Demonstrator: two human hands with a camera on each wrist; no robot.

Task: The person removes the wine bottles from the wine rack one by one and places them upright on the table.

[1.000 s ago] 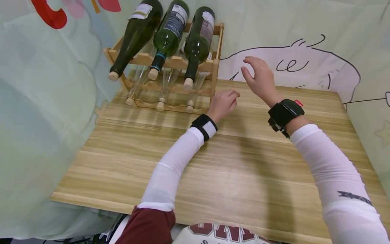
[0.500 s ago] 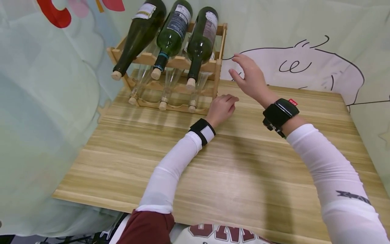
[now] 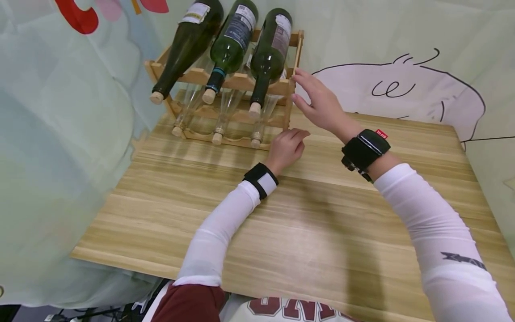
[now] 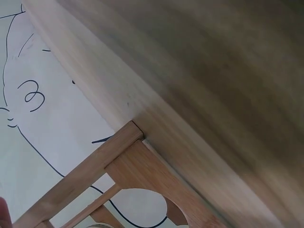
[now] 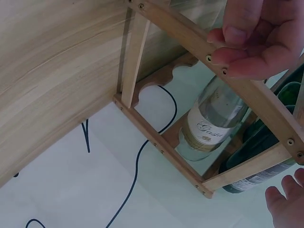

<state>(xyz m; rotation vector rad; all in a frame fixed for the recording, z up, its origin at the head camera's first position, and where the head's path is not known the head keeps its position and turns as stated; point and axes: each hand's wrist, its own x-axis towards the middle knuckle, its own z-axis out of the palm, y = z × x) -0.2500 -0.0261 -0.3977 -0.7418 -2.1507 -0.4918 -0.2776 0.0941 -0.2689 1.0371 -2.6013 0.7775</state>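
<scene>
A wooden wine rack (image 3: 238, 82) stands at the back left of the table, three green wine bottles (image 3: 270, 49) on its upper tier. Beneath them lie clear glass bottles (image 3: 226, 109) with corks. My left hand (image 3: 286, 150) hovers with loosely bent fingers in front of the rack's lower right corner and holds nothing visible. In the right wrist view its fingers (image 5: 256, 59) overlap the front post; contact is unclear. My right hand (image 3: 322, 103) has fingers extended, their tips at the rack's upper right side. The left wrist view shows the rack's side frame (image 4: 85, 175).
The wooden table (image 3: 289, 232) extends in front and to the right of the rack. A printed cloth (image 3: 402, 89) hangs behind the table, with more cloth (image 3: 80, 179) along the left. One clear bottle bears a white label (image 5: 204, 129).
My right hand has moved left and reached the rack's right side, its fingers straightening. The left hand has drawn slightly down and left. The rack and bottles stay put.
</scene>
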